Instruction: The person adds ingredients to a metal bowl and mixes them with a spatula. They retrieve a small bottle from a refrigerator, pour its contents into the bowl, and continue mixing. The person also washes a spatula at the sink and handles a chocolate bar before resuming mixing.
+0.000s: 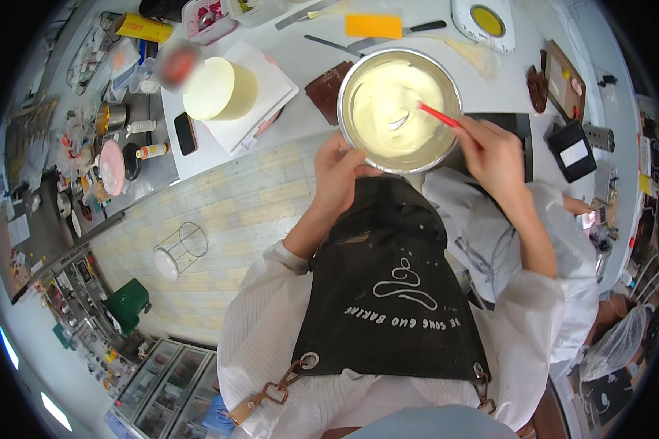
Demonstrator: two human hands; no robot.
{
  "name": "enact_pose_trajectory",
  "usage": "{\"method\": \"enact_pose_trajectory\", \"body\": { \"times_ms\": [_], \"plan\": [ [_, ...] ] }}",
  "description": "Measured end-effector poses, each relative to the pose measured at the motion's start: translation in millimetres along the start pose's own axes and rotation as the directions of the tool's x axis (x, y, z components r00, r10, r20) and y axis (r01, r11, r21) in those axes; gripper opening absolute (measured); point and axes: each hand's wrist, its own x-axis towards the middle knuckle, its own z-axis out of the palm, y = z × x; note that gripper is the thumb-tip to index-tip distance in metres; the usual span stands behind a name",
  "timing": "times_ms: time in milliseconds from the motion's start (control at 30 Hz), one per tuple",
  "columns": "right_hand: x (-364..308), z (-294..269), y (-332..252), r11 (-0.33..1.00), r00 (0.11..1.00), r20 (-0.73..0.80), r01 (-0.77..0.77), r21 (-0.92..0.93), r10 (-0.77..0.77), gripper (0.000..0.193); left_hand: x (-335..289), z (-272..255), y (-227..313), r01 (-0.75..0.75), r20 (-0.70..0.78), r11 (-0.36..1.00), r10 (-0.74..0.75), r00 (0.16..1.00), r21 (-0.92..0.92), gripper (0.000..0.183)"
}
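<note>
A metal mixing bowl (452, 139) of pale yellow cream (388, 88) stands at the near edge of the white table. My left hand (338, 172) grips its near left rim, thumb over the edge. In my right hand (490, 150), the fingers are wrapped round a red-handled spatula (439, 115). Its head dips into the cream and is coated, so its shape is hard to make out. Left of the bowl, a smooth pale yellow cake (231, 89) rests on a white board (274, 91). A brown cloth or pouch (326, 94) lies against the bowl's left side.
An orange scraper (373, 26) and long knives lie beyond the bowl. A white scale (485, 23) stands at the far right. A dark phone (185, 133) lies at the table's left edge. Close on my right is another person in white (564, 293). A stool (167, 263) stands on the floor.
</note>
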Motion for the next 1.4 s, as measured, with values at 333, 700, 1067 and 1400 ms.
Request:
{"method": "enact_pose_trajectory", "body": {
  "times_ms": [333, 700, 1067, 1400],
  "plan": [
    [54, -17, 18, 0.732, 0.765, 0.140, 0.642, -0.229, -0.628, 0.022, 9, 0, 16, 0.108, 0.162, 0.994, -0.107, 0.981, 0.001, 0.007],
    [59, -43, 13, 0.809, 0.850, 0.517, 0.375, -0.453, -0.105, 0.013, 15, -16, 27, -0.062, 0.037, 0.996, 0.059, 0.998, 0.060, 0.008],
    [45, 19, -7, 0.435, 0.651, 0.643, -0.754, 0.492, 0.402, 0.028, 10, -6, 2, -0.172, 0.016, 0.984, 0.172, 0.985, 0.038, 0.011],
    [14, -4, -10, 0.980, 0.912, 0.362, 0.198, 0.028, -0.194, 0.016, 2, -9, 11, 0.011, -0.045, 0.998, -0.014, 0.999, -0.067, 0.015]
  ]
}}
